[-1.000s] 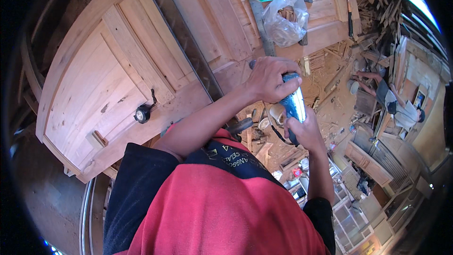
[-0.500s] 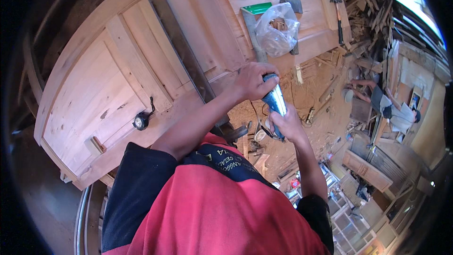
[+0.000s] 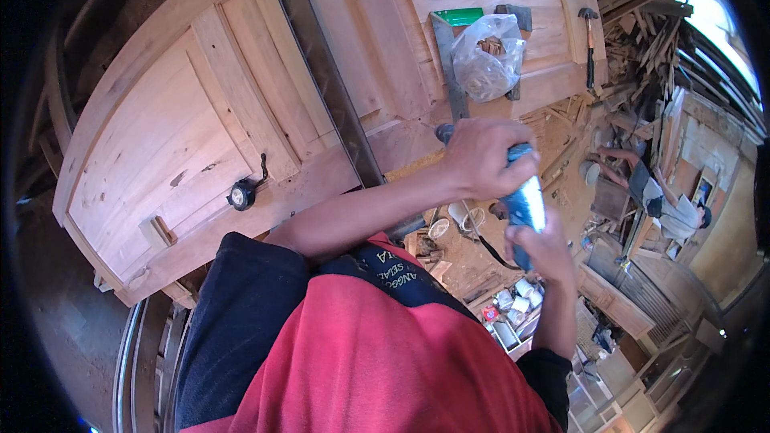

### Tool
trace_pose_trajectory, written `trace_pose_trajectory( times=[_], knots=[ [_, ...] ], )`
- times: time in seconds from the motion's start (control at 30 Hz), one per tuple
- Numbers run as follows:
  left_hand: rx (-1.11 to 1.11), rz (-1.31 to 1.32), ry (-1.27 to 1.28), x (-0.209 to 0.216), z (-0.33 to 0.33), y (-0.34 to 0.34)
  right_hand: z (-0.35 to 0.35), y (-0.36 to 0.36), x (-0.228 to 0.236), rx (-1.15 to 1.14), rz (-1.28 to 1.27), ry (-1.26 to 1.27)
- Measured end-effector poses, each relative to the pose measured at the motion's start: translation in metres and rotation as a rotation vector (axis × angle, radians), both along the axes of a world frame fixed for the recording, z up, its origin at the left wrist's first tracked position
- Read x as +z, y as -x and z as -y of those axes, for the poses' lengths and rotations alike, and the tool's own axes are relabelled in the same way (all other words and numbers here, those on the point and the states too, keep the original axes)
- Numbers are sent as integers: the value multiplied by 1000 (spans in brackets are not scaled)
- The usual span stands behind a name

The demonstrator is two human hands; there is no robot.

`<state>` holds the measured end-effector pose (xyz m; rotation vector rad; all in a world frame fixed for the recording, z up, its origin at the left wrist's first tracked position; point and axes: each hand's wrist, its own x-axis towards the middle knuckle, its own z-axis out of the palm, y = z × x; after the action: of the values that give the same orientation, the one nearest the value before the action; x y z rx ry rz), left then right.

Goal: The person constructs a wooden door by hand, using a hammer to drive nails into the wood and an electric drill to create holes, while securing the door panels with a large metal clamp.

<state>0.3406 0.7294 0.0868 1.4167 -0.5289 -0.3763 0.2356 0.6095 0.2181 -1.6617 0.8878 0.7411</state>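
Wondering where that blue power tool [image 3: 527, 202] is, anyone?

Right between the two grips, lol: left hand [image 3: 488, 160] is curled over its upper end, right hand [image 3: 549, 248] is wrapped around the lower end, and the dark cord [image 3: 487, 248] loops out just beside the right one.

Touching the wooden panel [image 3: 152, 144] at all?

Can't tell from this angle tbh. Clear plastic bag [image 3: 486, 74] is lying on that panel, beyond the left hand.

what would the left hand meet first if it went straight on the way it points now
Closed on the blue power tool, the left hand seems to face free air; farther along that line, the first thing looks to be the scrap wood heap, though depth is hard to judge.
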Motion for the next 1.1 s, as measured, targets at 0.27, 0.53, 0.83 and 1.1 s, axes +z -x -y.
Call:
trace_pose_trajectory(
  times=[0.27, 0.53, 0.83, 1.1],
  knots=[
    [269, 52, -66, 27, -25, -146, -28, -148, 27, 304, 232, 83],
    [350, 28, 199, 9, -83, -347, -58, -339, -24, 348, 386, 36],
    [510, 76, 209, -19, -86, -384, -70, -382, -36, 413, 371, 20],
    [443, 11, 240, -21, -91, -388, -70, -390, -43, 409, 382, -4]
  ],
)
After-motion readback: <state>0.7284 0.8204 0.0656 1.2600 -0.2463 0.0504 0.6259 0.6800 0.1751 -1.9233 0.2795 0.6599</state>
